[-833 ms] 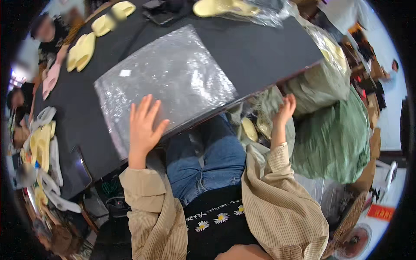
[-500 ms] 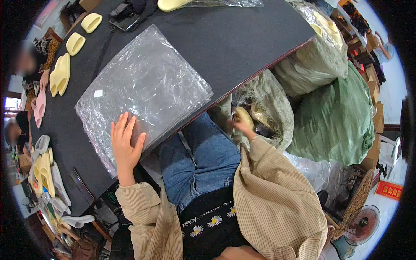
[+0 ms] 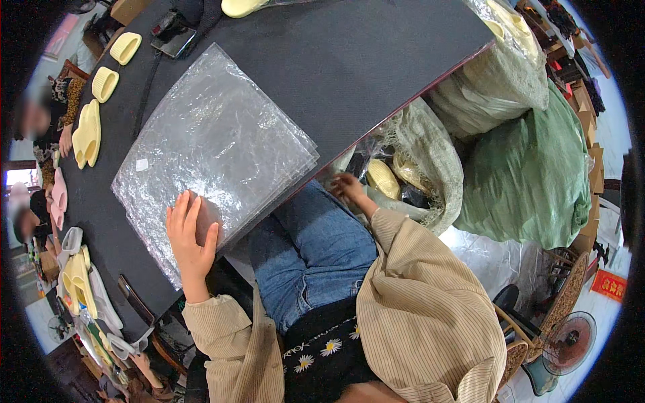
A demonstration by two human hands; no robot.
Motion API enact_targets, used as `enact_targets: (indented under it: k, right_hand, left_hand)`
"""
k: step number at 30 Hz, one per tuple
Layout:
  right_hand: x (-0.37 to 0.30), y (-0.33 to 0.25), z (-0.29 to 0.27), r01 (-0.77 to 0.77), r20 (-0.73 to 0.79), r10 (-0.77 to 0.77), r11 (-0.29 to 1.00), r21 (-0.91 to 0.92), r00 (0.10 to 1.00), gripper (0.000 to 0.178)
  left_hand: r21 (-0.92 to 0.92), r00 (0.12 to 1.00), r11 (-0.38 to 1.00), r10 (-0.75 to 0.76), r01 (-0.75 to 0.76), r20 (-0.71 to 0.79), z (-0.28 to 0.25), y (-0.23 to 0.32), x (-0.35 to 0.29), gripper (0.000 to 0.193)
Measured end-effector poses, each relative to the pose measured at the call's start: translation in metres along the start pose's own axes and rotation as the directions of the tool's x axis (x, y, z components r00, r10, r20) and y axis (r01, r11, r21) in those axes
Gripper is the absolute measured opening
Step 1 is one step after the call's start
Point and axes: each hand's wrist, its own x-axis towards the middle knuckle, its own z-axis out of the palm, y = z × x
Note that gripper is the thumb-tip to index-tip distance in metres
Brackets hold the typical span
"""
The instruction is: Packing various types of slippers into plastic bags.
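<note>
My left hand [image 3: 190,235] lies flat, fingers spread, on a stack of clear plastic bags [image 3: 218,127] at the near edge of the dark table. A small white label [image 3: 142,164] shows on the top bag. Below the table edge, beside my thigh, my right hand [image 3: 348,187] is at the mouth of a woven sack [image 3: 440,161]. Its fingers look loosely apart, and no item shows in them. Inside the sack, just right of that hand, a pale yellow slipper [image 3: 383,179] sits among others in clear wrapping.
A green sack [image 3: 524,174] and a full whitish sack [image 3: 494,87] crowd the right side. Yellow slippers [image 3: 87,134] line the table's left edge, with a phone [image 3: 173,42] at the far left. Other people sit along the left. A fan [image 3: 570,342] stands at lower right.
My right hand has moved left, away from the yellow slipper in the sack, which now shows more fully. My left hand still rests on the bags. The whole view has shifted slightly.
</note>
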Motion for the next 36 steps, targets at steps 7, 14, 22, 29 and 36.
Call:
enact_targets:
  k: [7,14,22,29,36]
  right_hand:
    - [-0.05,-0.029,-0.007,0.002,-0.236,-0.087,0.941,-0.339,0.968,0.041]
    - [-0.04,-0.005,0.006,-0.217,0.065,0.212,0.972,0.093,0.975,0.04]
    - [0.018,0.011,-0.093,0.061,-0.357,0.051,0.954,0.295,0.933,0.015]
    - [0.036,-0.004,-0.08,-0.121,-0.357,0.122,0.992,0.024,0.926,0.025]
    - [-0.008,-0.008,-0.115,0.167,-0.391,-0.155,0.986,-0.002,0.907,0.033]
  left_hand:
    - [-0.015,1.0,1.0,0.005,-0.006,-0.007,0.003,0.001,0.002,0.05]
    - [0.045,1.0,0.999,-0.013,0.014,-0.007,-0.005,0.002,-0.003,0.051]
    - [-0.004,1.0,1.0,0.004,-0.004,-0.026,-0.001,0.001,-0.001,0.051]
    - [-0.011,1.0,1.0,-0.017,0.017,-0.018,-0.005,0.008,0.006,0.051]
    - [-0.039,0.999,0.999,0.012,-0.013,-0.032,0.0,0.007,0.007,0.051]
